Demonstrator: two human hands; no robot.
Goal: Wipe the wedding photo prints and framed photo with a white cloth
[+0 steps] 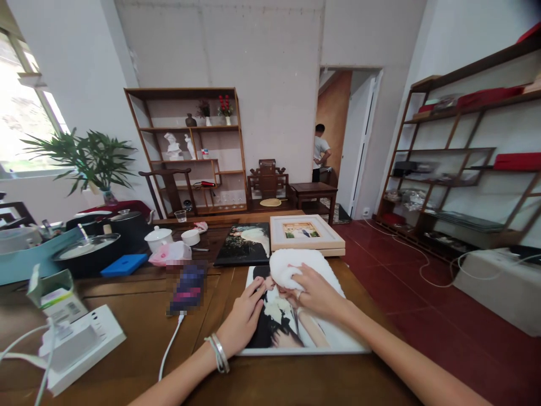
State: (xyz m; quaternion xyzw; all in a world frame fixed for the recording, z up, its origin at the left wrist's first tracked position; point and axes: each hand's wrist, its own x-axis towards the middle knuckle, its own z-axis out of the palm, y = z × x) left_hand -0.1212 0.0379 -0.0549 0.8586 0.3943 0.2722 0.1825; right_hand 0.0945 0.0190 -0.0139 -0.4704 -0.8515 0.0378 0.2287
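A large photo panel (pixel 291 330) with a wedding-style picture lies flat on the wooden table in front of me. On its left edge rests my left hand (pixel 245 310), fingers stretched out over the print and holding nothing. My right hand (pixel 316 290) grips a white cloth (pixel 300 265) and presses it on the upper part of the panel. The cloth covers part of the picture. Just behind lie a dark photo panel (pixel 240 243) and, to its right, a light-framed picture (pixel 307 230).
On the left of the wooden table (pixel 220 383) are a power strip (pixel 84 349), a small open box (pixel 59 296), a charging phone (pixel 186 290), a blue box (pixel 124 265), a lidded pan (pixel 88 251) and white bowls. A person (pixel 321 148) stands beyond the doorway. Shelves line the walls.
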